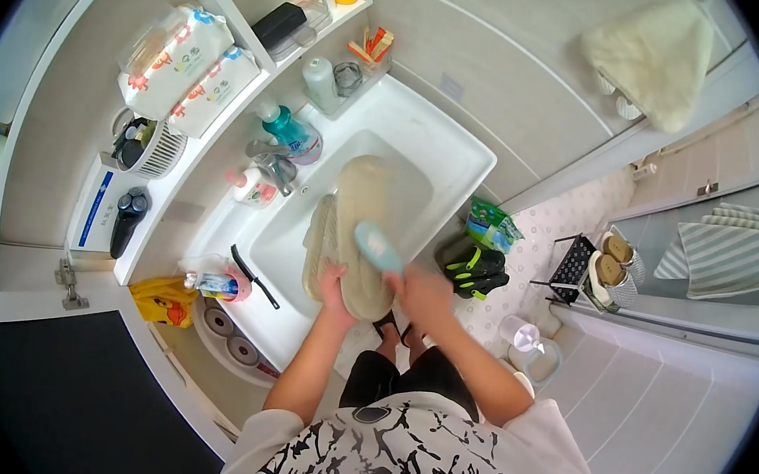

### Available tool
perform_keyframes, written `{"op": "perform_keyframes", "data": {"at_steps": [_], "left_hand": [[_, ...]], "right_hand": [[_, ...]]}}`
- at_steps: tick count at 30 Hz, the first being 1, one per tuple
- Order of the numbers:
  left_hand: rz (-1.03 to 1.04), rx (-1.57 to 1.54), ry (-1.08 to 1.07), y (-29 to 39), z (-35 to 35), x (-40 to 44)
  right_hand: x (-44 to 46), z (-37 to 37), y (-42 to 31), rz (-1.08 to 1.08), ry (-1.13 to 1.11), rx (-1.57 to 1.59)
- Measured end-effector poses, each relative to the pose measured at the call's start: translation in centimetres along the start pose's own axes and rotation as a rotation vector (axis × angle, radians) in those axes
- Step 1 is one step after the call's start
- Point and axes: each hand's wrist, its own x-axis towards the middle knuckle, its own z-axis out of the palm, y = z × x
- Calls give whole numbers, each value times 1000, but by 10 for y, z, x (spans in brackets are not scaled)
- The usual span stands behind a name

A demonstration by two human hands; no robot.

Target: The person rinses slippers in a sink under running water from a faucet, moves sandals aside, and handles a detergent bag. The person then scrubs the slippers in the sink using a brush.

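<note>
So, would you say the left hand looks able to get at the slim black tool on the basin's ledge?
Probably yes: the black tool lies near the left hand with nothing visible between, though that hand seems to be holding the pale insole-shaped piece and would have to let go.

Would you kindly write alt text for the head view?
A person's left hand holds a beige sole-shaped piece over a white sink while the right hand, blurred, holds a pale blue brush-like tool over it. A second similar piece is beside it; bottles stand near the faucet.
</note>
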Motion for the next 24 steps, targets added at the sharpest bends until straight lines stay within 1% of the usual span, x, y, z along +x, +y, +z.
{"op": "perform_keyframes", "data": {"at_steps": [2, 3, 5, 6, 7, 8, 10, 11, 13, 14, 16, 17, 19, 20, 23, 24], "left_hand": [[-40, 0, 9, 0, 15, -6], [-43, -30, 8, -1, 5, -8], [-54, -80, -11, 3, -19, 2], [-47, -90, -11, 5, -15, 3], [-39, -102, -4, 9, -6, 1], [-30, -110, -3, 12, -1, 2], [-26, -98, 134, -2, -40, 1], [-34, -93, 208, -10, -55, -3], [-134, -80, 8, -6, -31, -13], [-176, -72, -94, -3, -18, -15], [-183, -74, -84, 2, -10, -15], [-183, -73, -82, 5, -8, -12], [-94, -81, 128, 0, -27, -6], [-51, -86, 233, -5, -38, -6], [-206, -70, -22, -5, -37, -24], [-267, -68, -41, -5, -32, -31]], "right_hand": [[39, -23, 8, 88, -2, 8], [45, -28, 9, 133, -9, 14], [25, -15, 0, 48, -71, -39], [7, -4, -5, 3, -109, -67], [-12, 1, -12, -98, -55, -89], [-13, 2, -11, -91, -63, -79], [-13, -8, -13, -66, -70, -57], [-5, -11, -7, -65, -13, -82], [33, -24, 13, -66, 103, -139], [44, -26, 18, -33, 110, -129], [54, -27, 23, 31, 116, -103], [44, -21, 16, -5, 84, -97], [8, -3, -3, -74, 13, -83], [3, -3, -3, -73, 13, -84], [11, -19, -1, -63, 61, -116], [21, -24, 5, -34, 52, -108]]}}
